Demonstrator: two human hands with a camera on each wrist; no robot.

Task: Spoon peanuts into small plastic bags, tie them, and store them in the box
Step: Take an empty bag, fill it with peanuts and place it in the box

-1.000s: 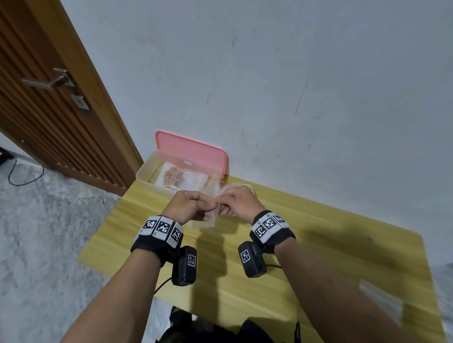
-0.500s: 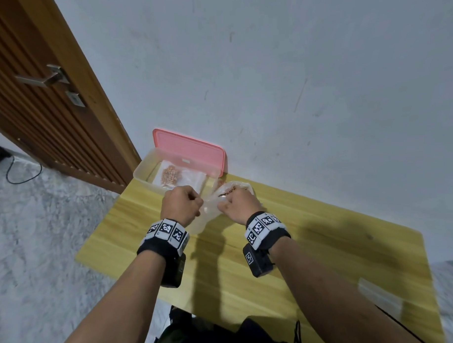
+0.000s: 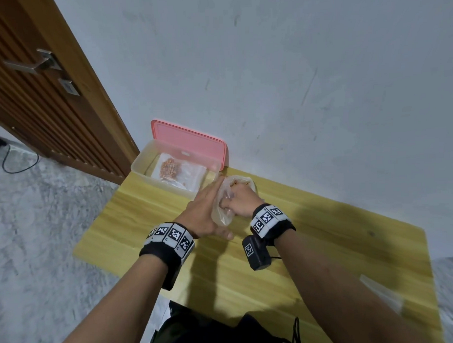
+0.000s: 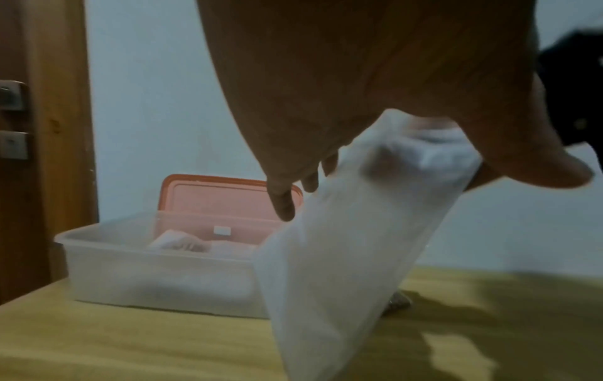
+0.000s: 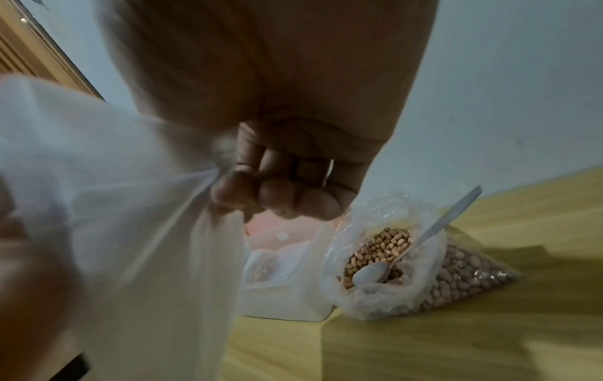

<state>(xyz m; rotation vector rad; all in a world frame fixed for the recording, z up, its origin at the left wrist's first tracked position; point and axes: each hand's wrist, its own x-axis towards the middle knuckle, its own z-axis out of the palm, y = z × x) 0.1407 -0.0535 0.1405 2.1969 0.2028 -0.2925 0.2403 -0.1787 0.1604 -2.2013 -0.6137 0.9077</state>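
A small empty translucent plastic bag (image 3: pixel 223 210) (image 4: pixel 342 257) (image 5: pixel 114 180) hangs between my hands above the yellow table (image 3: pixel 325 245). My right hand (image 3: pixel 240 203) (image 5: pixel 277 193) pinches its edge with curled fingers. The left hand (image 3: pixel 206 205) (image 4: pixel 326 103) lies flat against the bag's other side, fingers straight and pointing at the box. The clear box (image 3: pixel 143 169) (image 4: pixel 130 257), its pink lid (image 3: pixel 191 144) up, holds a filled peanut bag (image 3: pixel 169 168). Just behind my right hand sits the big open peanut bag (image 3: pixel 242 182) (image 5: pixel 385 257) with a metal spoon (image 5: pixel 424 237) in it.
The box stands at the table's far left corner against the pale wall. A wooden door (image 3: pixel 37 88) is at the left, beyond the table edge. Flat plastic bags (image 3: pixel 378 291) lie near the table's front right.
Both hands were pinching the bag's mouth with curled fingers. The left hand has since straightened its fingers and slid flat along the bag; the right still grips it.
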